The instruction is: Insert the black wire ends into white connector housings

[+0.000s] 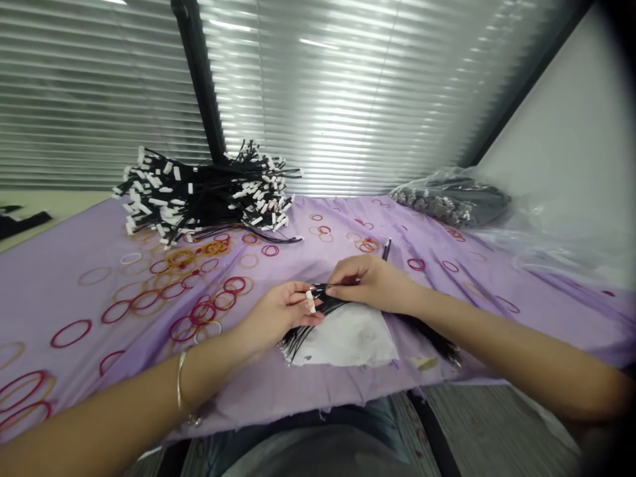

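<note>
A bundle of thin black wires (296, 338) lies fanned over a white sheet (352, 341) near the front edge of the purple-clothed worktop (74, 285); a single black wire (325, 289) tipped with a white connector (311, 299) is raised just above it; the left hand (278, 315) pinches the white connector; the right hand (370, 281) pinches the black wire beside it, fingertips almost meeting, forearms angled inward.

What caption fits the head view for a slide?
Left hand and right hand pinch a white-tipped black wire over purple cloth.
</note>
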A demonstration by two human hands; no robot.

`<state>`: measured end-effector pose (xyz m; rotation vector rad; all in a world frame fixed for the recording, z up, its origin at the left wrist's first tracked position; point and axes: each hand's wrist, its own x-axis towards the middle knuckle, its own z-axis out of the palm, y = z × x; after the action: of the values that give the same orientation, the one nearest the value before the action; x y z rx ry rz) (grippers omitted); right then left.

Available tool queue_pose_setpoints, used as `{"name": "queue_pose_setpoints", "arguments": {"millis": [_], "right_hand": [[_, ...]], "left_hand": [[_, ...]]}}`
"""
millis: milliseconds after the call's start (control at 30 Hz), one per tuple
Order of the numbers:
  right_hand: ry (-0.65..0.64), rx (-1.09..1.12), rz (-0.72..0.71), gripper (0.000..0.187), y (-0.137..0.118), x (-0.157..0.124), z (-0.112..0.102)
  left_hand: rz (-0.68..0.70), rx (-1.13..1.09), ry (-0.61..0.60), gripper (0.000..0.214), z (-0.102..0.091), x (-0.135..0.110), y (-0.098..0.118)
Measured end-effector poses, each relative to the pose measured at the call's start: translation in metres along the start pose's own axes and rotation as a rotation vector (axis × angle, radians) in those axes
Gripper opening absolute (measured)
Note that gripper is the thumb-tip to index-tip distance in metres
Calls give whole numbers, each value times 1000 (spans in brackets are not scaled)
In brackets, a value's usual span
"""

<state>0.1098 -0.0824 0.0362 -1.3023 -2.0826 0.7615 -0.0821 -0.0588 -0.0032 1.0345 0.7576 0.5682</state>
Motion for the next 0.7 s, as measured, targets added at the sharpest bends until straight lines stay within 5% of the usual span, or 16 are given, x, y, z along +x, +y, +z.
{"name": "queue_pose_setpoints", "arguments": {"millis": [433,700], "right_hand": [[63,85,41,10,15,-1,16],[72,-205,-312,9,21,-6,14]], "left_hand": [[-86,-73,-53,19,-5,4,3],[-118,-47,-69,18,-4,4,5]]}}
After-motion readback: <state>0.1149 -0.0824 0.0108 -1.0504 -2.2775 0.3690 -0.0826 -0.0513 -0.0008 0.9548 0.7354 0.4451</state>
